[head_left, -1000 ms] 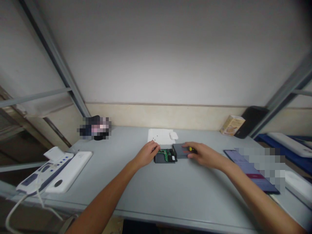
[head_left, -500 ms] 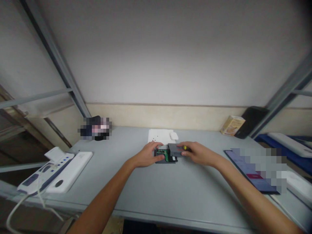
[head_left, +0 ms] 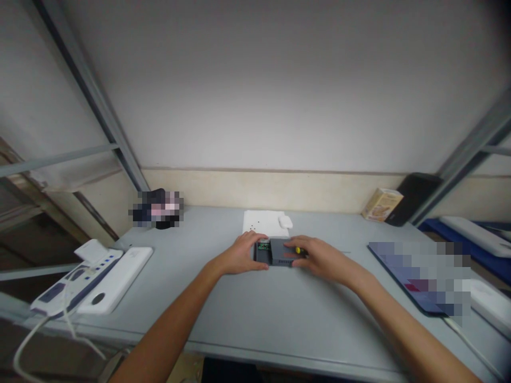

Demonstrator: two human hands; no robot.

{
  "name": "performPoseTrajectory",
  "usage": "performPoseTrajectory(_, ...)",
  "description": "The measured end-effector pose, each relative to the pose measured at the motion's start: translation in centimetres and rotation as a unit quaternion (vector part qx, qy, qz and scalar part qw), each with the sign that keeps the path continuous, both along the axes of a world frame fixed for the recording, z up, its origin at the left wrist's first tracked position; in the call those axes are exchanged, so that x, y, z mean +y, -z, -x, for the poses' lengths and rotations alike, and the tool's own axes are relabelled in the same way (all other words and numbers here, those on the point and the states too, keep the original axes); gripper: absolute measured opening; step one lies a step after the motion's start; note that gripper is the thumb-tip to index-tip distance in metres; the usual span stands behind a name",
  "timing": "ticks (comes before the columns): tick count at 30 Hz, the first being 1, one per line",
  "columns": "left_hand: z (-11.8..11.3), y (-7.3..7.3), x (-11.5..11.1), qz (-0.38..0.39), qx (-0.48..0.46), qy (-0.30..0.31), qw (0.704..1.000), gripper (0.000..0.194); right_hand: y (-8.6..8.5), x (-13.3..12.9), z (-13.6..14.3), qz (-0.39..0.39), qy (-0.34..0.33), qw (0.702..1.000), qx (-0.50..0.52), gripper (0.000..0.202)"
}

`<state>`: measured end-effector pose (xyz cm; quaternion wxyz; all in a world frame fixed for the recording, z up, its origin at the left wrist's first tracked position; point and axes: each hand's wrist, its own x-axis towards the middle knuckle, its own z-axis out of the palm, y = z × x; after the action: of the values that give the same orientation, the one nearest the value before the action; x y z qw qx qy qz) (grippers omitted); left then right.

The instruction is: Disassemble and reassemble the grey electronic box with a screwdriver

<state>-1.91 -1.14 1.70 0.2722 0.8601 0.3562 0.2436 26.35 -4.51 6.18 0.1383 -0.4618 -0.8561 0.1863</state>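
A dark flat case (head_left: 262, 256) with a green circuit board (head_left: 264, 246) showing at its back left lies at the middle of the table. My left hand (head_left: 244, 254) grips its left end, thumb at the front and fingers behind. A dark grey box-shaped part (head_left: 281, 251) covers the case's right portion, and my right hand (head_left: 315, 254) holds that part by its right end. A yellow-ended tool (head_left: 298, 250) is tucked in the same hand, its thin shaft pointing right.
Behind the hands, a white sheet (head_left: 263, 219) bears several small dark dots beside a white rounded case (head_left: 285, 222). A power strip (head_left: 75, 282) and white slab (head_left: 120, 282) lie left; a tablet (head_left: 407, 276), yellow box (head_left: 382, 205) and black object (head_left: 413, 197) are right.
The grey part has moved left and toward me over the case, covering more of the circuit board. My right hand moved with it, and the tool's shaft now shows to its right.
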Motion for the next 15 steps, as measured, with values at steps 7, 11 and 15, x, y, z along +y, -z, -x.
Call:
performPoseTrajectory(7,-0.09,0.04,-0.1,-0.009,0.001,-0.004,1.0,0.075,0.42,-0.47,0.68,-0.006,0.024,0.999,-0.032,0.05)
performPoseTrajectory(11,-0.16,0.06,-0.1,-0.008,-0.001,-0.006,1.0,0.075,0.58,-0.36,0.69,-0.011,0.022,0.999,-0.032,0.049)
performPoseTrajectory(15,-0.16,0.15,-0.04,0.004,-0.009,0.001,1.0,0.078,0.66,-0.27,0.68,-0.013,0.027,0.999,-0.038,0.049)
